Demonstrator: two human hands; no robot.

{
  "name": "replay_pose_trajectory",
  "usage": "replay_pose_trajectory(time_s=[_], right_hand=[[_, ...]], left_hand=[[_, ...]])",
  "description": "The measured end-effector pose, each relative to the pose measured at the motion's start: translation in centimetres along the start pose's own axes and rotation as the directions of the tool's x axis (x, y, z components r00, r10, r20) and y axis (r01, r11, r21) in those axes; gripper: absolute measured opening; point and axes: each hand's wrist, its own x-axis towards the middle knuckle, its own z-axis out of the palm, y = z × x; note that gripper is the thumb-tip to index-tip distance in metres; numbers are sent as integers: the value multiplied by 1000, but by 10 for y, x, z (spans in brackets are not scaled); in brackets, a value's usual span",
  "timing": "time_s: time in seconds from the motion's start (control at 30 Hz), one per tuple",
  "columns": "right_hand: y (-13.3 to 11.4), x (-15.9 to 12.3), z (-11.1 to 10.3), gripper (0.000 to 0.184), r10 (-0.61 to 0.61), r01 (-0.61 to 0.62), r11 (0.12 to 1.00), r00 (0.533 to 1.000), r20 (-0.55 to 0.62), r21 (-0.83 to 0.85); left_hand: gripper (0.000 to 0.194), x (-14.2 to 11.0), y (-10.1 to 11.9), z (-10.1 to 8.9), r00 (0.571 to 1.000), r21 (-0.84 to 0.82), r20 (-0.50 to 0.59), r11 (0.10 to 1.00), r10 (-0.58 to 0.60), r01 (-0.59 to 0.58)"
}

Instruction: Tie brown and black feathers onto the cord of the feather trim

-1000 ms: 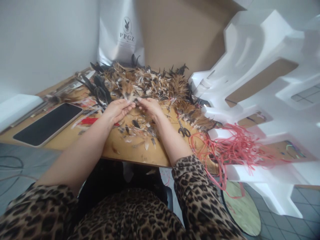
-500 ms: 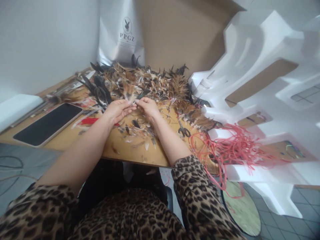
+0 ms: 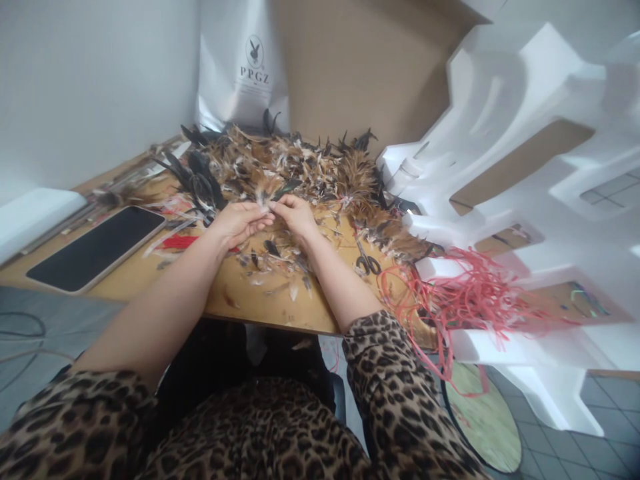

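Note:
Between my two hands is a small bunch of brown and white feathers [image 3: 265, 189], its tips pointing away from me. My left hand [image 3: 241, 222] pinches its base between thumb and fingers. The fingertips of my right hand [image 3: 295, 213] are closed at the same base, close against the left ones; what exactly they grip is too small to make out. Just behind lies a big heap of brown, white and black feathers [image 3: 310, 163]. Loose feather scraps [image 3: 273, 263] lie on the wooden table [image 3: 225, 293] below my hands.
A phone [image 3: 100, 248] lies at the left, near red thread [image 3: 175, 242] and dark feathers [image 3: 197, 183]. Scissors [image 3: 368, 260] rest to the right. Tangled red ribbon [image 3: 470, 293] hangs over white foam pieces [image 3: 500, 100]. A white bag [image 3: 245, 73] stands at the back.
My hands have stayed nearly in place at the base of the feather bunch. The bunch has shifted slightly, and the right fingers have moved a little.

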Motion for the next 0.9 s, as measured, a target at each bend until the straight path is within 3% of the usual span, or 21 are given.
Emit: replay_pose_trajectory(time_s=[0.17, 0.3, 0.4, 0.47, 0.57, 0.67, 0.8, 0.9], right_hand=[[-4, 0, 0, 34, 23, -23, 999, 999, 31, 25], [-8, 8, -14, 29, 57, -51, 995, 996, -74, 81], [-6, 16, -37, 23, -3, -7, 999, 979, -202, -49], [-2, 19, -54, 17, -80, 31, 971, 977, -198, -237], [3, 20, -70, 13, -126, 69, 824, 990, -63, -562], [4, 14, -68, 20, -138, 134, 560, 988, 67, -818], [2, 2, -51, 26, -143, 241, 249, 967, 210, -938], [4, -2, -44, 28, -147, 265, 162, 959, 243, -950]], left_hand=[[3, 1, -2, -2, 1000, 26, 24, 1000, -4, 3], [6, 3, -2, -4, 1000, 46, 6, 999, 3, -4], [6, 4, 0, -5, 998, 5, -64, 1000, 27, -26], [5, 5, 1, -5, 994, -31, -107, 999, 26, -30], [3, 6, 1, -5, 990, -55, -138, 998, 25, -33], [3, 7, 1, -6, 990, -58, -138, 997, 33, -41], [3, 6, 0, -6, 991, -59, -128, 997, 33, -41], [4, 6, 0, -5, 994, -54, -110, 998, 23, -29]])
